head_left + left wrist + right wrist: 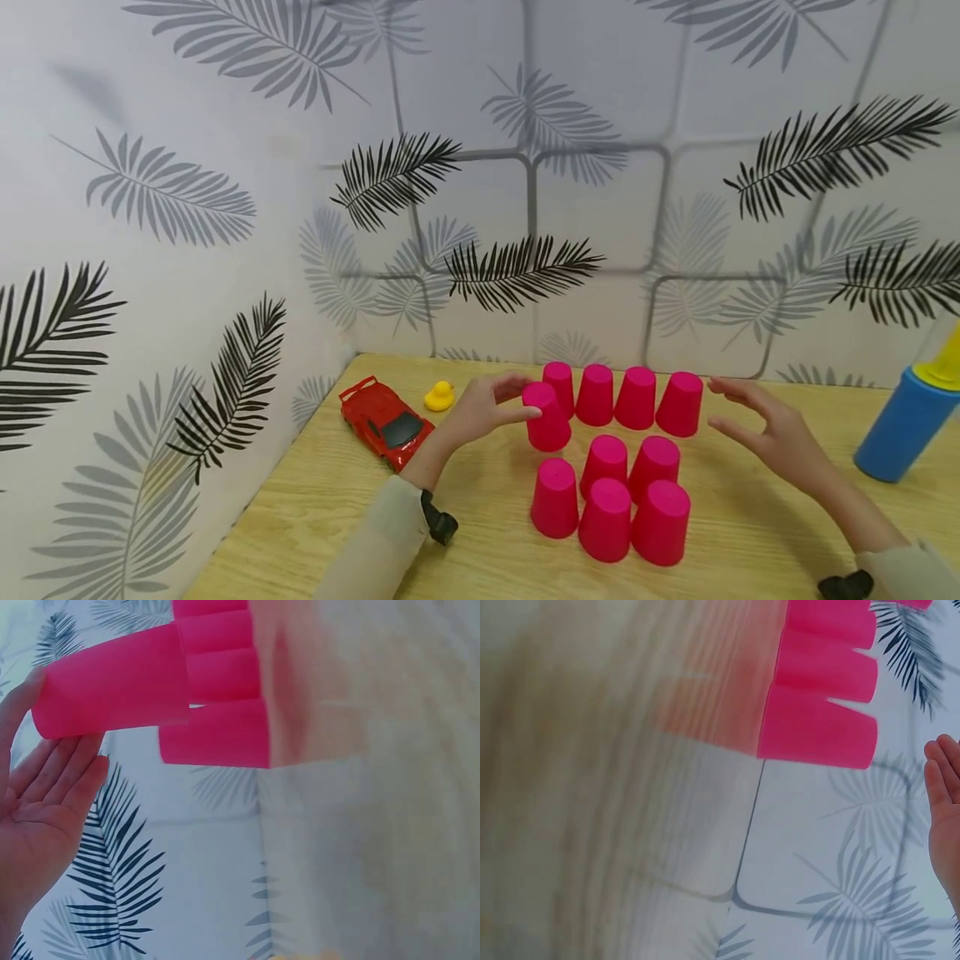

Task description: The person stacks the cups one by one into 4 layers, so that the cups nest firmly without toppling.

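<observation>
My left hand (480, 410) grips a pink cup (550, 427) between thumb and fingers by its closed end. The cup is upside down and slightly tilted, in front of the left end of a back row of pink cups (595, 397). In the left wrist view, the held cup (112, 681) sticks out past the fingers toward that row. Beside the row's right end, my right hand (780, 433) hovers with fingers apart from the thumb, touching no cup. Nearer to me, several upside-down pink cups (605, 523) stand in a close group.
A red toy car (386, 423) and a yellow rubber duck (439, 396) lie left of my left hand. At the far right stands a blue cylinder with a yellow top (905, 427). A leaf-patterned wall (592, 321) rises behind the wooden table (300, 533).
</observation>
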A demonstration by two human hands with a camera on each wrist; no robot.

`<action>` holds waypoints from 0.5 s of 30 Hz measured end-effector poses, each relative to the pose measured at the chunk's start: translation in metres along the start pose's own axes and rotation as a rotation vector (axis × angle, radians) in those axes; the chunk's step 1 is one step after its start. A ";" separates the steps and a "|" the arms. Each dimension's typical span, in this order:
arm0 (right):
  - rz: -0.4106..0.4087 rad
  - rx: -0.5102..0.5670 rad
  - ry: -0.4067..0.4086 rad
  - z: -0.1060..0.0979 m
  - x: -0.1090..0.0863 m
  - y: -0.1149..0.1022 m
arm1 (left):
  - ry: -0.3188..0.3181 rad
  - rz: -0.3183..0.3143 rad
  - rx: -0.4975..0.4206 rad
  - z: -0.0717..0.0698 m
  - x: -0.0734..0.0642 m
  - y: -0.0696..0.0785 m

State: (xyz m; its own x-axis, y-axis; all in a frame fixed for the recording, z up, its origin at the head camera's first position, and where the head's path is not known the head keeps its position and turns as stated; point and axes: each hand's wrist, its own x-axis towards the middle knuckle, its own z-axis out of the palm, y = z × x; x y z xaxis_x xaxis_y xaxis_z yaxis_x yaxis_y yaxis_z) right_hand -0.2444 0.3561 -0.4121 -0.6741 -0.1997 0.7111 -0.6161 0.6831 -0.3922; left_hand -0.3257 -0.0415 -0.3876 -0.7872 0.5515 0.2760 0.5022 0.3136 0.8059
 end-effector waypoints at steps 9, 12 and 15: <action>-0.045 0.002 -0.025 -0.003 -0.015 -0.037 | 0.174 0.076 -0.071 -0.010 0.026 0.017; -0.055 0.012 -0.047 -0.002 -0.021 -0.049 | 0.236 0.109 -0.085 -0.007 0.034 0.025; -0.084 0.031 -0.076 0.000 -0.027 -0.060 | 0.289 0.122 -0.079 0.000 0.045 0.027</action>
State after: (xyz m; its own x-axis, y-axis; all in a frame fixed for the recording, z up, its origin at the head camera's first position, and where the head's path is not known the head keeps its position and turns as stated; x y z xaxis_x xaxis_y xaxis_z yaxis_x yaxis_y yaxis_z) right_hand -0.1888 0.3206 -0.4074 -0.6478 -0.3084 0.6966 -0.6832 0.6397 -0.3522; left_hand -0.3476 -0.0090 -0.3536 -0.7973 0.3360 0.5015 0.5790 0.1911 0.7926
